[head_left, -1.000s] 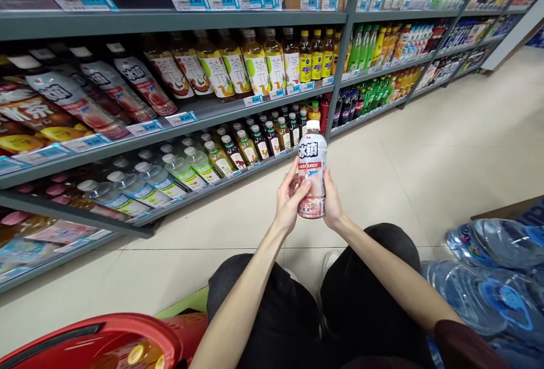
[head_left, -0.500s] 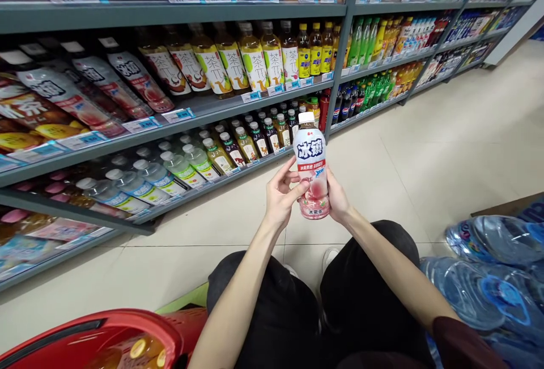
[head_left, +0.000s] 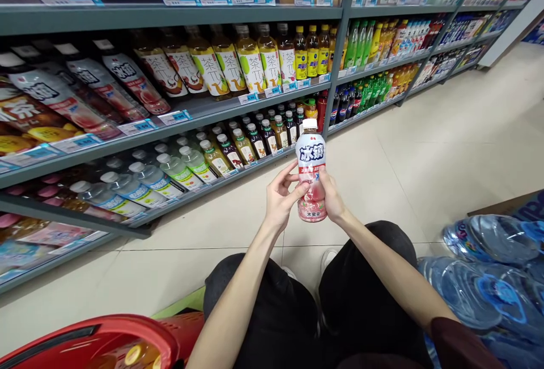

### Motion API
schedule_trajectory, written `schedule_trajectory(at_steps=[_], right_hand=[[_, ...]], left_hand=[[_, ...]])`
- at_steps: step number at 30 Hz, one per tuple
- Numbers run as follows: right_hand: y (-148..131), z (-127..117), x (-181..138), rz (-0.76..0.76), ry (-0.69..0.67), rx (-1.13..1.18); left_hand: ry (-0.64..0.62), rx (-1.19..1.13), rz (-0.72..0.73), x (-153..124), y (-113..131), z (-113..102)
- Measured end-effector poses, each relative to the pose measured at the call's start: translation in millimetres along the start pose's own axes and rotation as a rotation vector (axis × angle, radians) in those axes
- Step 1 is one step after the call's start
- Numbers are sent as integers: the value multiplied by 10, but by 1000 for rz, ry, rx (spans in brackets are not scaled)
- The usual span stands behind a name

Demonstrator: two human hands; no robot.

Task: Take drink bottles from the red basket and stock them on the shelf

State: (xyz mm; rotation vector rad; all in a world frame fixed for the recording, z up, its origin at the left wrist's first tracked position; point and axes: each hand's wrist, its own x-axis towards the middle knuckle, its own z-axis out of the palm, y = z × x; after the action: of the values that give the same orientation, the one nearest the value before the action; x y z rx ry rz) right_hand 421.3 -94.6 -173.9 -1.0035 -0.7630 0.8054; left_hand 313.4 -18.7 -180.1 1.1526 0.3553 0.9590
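Note:
A pink drink bottle with a white cap and a blue-and-white label stands upright in front of me, above my knees. My left hand grips its left side, thumb across the front and fingers curled behind. My right hand wraps the lower right side of the same bottle. Both arms reach forward from the bottom of the view.
Grey store shelves full of drink bottles run along the left and into the distance. A red shopping basket with bottles inside sits at the bottom left. Shrink-wrapped packs of water bottles lie on the tiled floor at the right.
The bottle has turned in my hands so the front of its label faces me; it rose a little, then came back down slightly. My left fingers have shifted on it.

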Motion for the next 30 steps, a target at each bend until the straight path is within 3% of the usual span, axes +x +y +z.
schedule_trajectory(at_steps=[18, 23, 30], right_hand=[[14, 3, -5, -13, -27, 6], [-9, -13, 1, -122, 130, -86], [-94, -77, 116, -9, 278, 132]], left_hand=[[66, -2, -50, 7, -23, -4], [35, 143, 22, -5, -15, -2], [98, 104, -79, -81, 28, 203]])
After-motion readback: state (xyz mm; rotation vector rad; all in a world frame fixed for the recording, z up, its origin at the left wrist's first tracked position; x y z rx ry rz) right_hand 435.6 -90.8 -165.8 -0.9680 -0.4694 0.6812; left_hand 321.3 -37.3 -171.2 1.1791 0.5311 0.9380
